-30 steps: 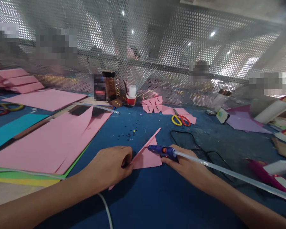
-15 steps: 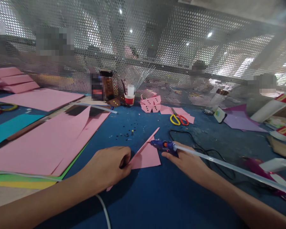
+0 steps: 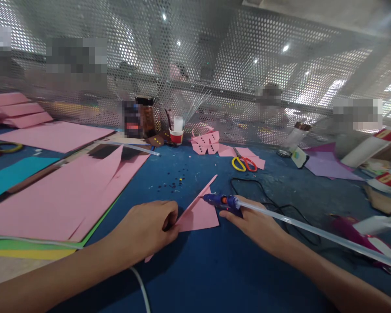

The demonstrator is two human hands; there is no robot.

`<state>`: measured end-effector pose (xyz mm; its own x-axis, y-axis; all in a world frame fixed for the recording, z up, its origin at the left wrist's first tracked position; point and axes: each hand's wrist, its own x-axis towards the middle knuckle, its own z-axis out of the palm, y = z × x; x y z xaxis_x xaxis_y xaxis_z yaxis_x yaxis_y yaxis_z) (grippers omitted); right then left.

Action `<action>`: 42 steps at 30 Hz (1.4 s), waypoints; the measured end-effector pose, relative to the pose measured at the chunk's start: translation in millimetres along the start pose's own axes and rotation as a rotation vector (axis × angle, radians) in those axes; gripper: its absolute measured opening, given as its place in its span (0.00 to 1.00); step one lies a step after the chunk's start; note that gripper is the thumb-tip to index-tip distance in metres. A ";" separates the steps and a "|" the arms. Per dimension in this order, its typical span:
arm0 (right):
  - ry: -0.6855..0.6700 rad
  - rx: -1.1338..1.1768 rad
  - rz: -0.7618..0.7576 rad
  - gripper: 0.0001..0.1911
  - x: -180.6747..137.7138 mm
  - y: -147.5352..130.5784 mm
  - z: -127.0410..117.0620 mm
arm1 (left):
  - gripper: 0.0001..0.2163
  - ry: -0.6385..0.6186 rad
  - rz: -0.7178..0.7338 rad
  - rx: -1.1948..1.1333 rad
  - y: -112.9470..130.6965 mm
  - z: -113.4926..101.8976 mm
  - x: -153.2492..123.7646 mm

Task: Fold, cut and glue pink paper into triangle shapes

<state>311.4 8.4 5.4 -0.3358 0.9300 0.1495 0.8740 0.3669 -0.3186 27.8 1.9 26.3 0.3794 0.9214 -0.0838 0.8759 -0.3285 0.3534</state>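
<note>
A folded pink paper piece (image 3: 198, 213) lies on the blue table (image 3: 215, 269), one flap raised along a diagonal fold. My left hand (image 3: 143, 230) is closed, pinching the paper's near left corner. My right hand (image 3: 257, 224) grips a blue glue gun (image 3: 221, 201) with a long clear glue stick (image 3: 313, 232) trailing back to the right. The gun's nozzle points left and touches the paper's right edge near the fold.
Large pink sheets (image 3: 61, 191) over green, yellow and teal ones lie at left. Red-and-yellow scissors (image 3: 244, 163), pink paper butterflies (image 3: 207, 142), a red cup (image 3: 176, 135) and jars stand at the back by a perforated metal screen. A black cord (image 3: 270, 200) loops right of the gun. Bottles and purple paper lie far right.
The glue gun's nozzle shifted slightly along the paper's right edge. My left hand kept its pinch on the corner. The view moved a little.
</note>
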 end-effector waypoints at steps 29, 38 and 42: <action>0.314 -0.111 0.362 0.24 29.6 96.3 -67.8 | 0.07 -0.007 -0.002 0.066 -11.9 13.3 4.6; 0.108 -0.330 0.685 0.27 23.2 164.4 -60.2 | 0.06 0.056 0.035 0.120 -16.5 10.8 6.0; 0.028 -0.372 0.678 0.26 17.0 169.1 -63.9 | 0.05 0.079 0.076 0.112 -10.7 4.7 4.8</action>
<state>475.9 84.8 13.8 0.3195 0.9457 0.0589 0.9476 -0.3192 -0.0146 21.7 8.9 17.7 0.4252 0.9050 0.0143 0.8749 -0.4150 0.2497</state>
